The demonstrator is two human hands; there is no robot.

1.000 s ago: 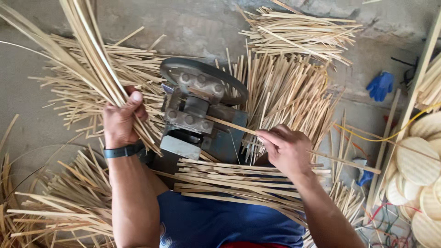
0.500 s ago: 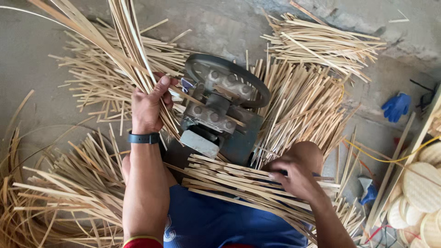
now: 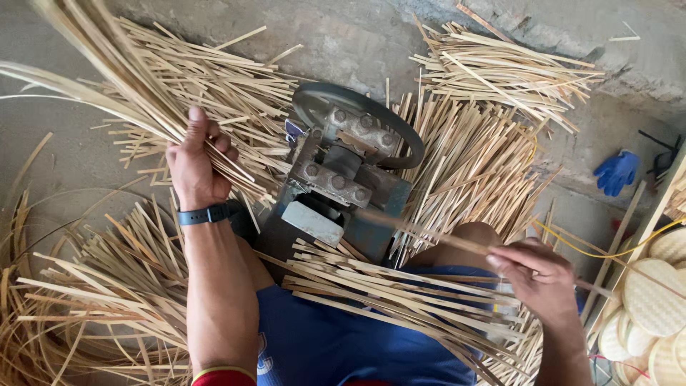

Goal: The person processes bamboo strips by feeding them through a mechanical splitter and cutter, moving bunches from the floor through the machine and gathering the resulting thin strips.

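My left hand (image 3: 194, 164) grips a thick bundle of long bamboo strips (image 3: 107, 68) that fans up and to the left. My right hand (image 3: 541, 277) pinches a single thin bamboo strip (image 3: 429, 232); its far end points into the grey metal splitting machine (image 3: 343, 179) in front of me. A layer of cut bamboo strips (image 3: 386, 289) lies across my lap, over blue shorts.
Heaps of bamboo strips (image 3: 471, 143) cover the concrete floor around the machine. Curled thin strips (image 3: 64, 314) lie at the left. A blue glove (image 3: 616, 171) rests at the right. Round woven discs (image 3: 654, 293) are stacked at the lower right, beside a yellow cord (image 3: 593, 250).
My right hand has lifted from the lap pile and now holds one strip aimed at the machine. The left hand keeps its bundle. The view has shifted slightly.
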